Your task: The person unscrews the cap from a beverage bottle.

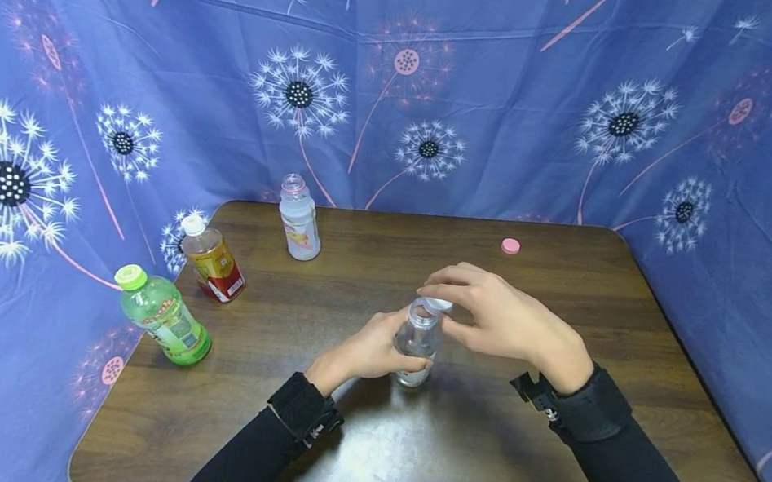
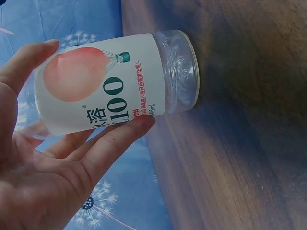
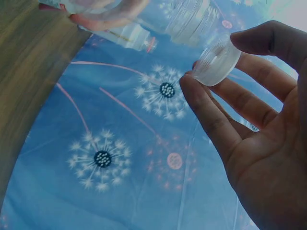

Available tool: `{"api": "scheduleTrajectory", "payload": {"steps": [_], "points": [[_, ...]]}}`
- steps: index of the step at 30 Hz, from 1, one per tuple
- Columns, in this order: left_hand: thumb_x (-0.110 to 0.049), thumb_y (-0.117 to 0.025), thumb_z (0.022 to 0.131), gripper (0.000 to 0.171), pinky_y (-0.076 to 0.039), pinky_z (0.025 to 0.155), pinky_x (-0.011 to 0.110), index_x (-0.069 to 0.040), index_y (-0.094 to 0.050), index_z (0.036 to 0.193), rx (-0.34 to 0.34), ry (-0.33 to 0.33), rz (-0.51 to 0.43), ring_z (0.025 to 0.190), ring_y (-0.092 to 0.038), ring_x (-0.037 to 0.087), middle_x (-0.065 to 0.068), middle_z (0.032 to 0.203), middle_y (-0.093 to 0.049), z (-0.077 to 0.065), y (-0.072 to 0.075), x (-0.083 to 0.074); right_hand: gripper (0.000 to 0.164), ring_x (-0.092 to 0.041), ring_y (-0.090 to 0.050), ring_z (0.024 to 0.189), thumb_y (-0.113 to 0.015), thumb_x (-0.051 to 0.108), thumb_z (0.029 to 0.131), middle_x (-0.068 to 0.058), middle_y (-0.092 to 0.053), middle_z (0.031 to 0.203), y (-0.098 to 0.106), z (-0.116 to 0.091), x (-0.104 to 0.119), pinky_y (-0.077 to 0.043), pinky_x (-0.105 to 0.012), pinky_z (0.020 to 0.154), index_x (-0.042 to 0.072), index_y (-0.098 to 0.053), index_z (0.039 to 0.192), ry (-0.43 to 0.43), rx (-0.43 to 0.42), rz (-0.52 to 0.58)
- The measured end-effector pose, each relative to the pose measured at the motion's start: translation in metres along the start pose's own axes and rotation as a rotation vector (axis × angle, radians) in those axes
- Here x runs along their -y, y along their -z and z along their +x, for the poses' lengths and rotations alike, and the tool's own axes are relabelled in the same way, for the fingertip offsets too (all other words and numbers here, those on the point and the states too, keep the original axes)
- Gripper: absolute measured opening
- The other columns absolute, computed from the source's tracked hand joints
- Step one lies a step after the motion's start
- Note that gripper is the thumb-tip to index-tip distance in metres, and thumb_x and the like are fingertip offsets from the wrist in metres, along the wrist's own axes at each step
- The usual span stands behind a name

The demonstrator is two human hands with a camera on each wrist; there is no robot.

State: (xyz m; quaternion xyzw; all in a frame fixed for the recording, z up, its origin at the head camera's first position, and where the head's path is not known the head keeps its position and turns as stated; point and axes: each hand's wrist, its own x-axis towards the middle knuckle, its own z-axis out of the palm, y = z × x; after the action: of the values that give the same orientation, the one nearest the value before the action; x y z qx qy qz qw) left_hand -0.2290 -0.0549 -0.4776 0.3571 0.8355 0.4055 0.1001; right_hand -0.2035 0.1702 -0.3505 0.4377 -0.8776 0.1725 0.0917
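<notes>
The right hand [image 1: 504,317] pinches a pale, see-through cap [image 3: 218,62] between the thumb and the fingertips, and from where I stand that cap hovers beside the bare threaded neck [image 1: 424,312] of a clear bottle [image 1: 422,340], slightly to its right and toward the far side; whether rim and neck touch I cannot tell. The bottle lies to the left of those fingers and below them, its long axis near upright and its mouth pointing up, with nothing over it. I can't make out for certain which way the hollow side of the cap faces. Lower down, the left hand [image 1: 370,352] grips the bottle round its body, thumb on the near side, so the right hand is the closer one to the mouth and the left the closer one to the base, which seems to rest on the table [image 1: 546,469]. The label, with its big peach, shows clearly from the left wrist. Farther out, well apart from both hands, a pink cap [image 1: 510,247] lies near the far edge, a white bottle [image 1: 301,236] stands uncapped to the left, and beyond it, nearer the left edge, stand a white-capped brown bottle [image 1: 215,265] and a green bottle [image 1: 168,323].
</notes>
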Motion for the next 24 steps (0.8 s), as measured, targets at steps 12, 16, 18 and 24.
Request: {"api": "scheduleTrajectory", "payload": {"steps": [12,16,18,24], "points": [[-0.030,-0.081,0.086,0.063,-0.056,0.088,0.024,-0.024,-0.050,0.141,-0.003,-0.016,-0.005,0.105,-0.069,0.008,-0.003,0.121,-0.071,0.000,-0.003,-0.002,0.036,-0.016,-0.059,0.119,-0.065,0.016,0.092,0.002,-0.064,0.126,-0.003,0.007,0.013,-0.053,-0.038,0.099,0.018,-0.068,0.129,0.000,0.097,-0.036],[-0.030,-0.081,0.086,0.063,-0.055,0.087,0.024,-0.024,-0.050,0.140,0.000,-0.005,-0.003,0.103,-0.068,0.006,-0.005,0.120,-0.070,0.000,-0.003,-0.003,0.036,-0.017,-0.060,0.117,-0.065,0.015,0.092,0.001,-0.065,0.124,-0.001,0.010,0.018,-0.054,-0.037,0.097,0.018,-0.069,0.128,-0.008,0.113,-0.071],[-0.029,-0.082,0.086,0.063,-0.054,0.087,0.024,-0.024,-0.050,0.140,0.001,0.000,0.002,0.103,-0.067,0.006,-0.006,0.120,-0.069,0.000,-0.004,-0.003,0.034,-0.017,-0.061,0.114,-0.066,0.014,0.092,0.001,-0.066,0.122,-0.001,0.012,0.021,-0.054,-0.036,0.095,0.017,-0.070,0.125,-0.007,0.114,-0.087],[-0.029,-0.082,0.085,0.063,-0.054,0.087,0.024,-0.024,-0.050,0.139,-0.010,-0.004,0.020,0.103,-0.067,0.007,-0.006,0.120,-0.069,0.000,-0.004,-0.002,0.028,-0.016,-0.063,0.105,-0.069,0.014,0.091,0.000,-0.067,0.114,-0.001,0.019,0.029,-0.056,-0.034,0.090,0.014,-0.074,0.119,-0.026,0.126,-0.122]]}}
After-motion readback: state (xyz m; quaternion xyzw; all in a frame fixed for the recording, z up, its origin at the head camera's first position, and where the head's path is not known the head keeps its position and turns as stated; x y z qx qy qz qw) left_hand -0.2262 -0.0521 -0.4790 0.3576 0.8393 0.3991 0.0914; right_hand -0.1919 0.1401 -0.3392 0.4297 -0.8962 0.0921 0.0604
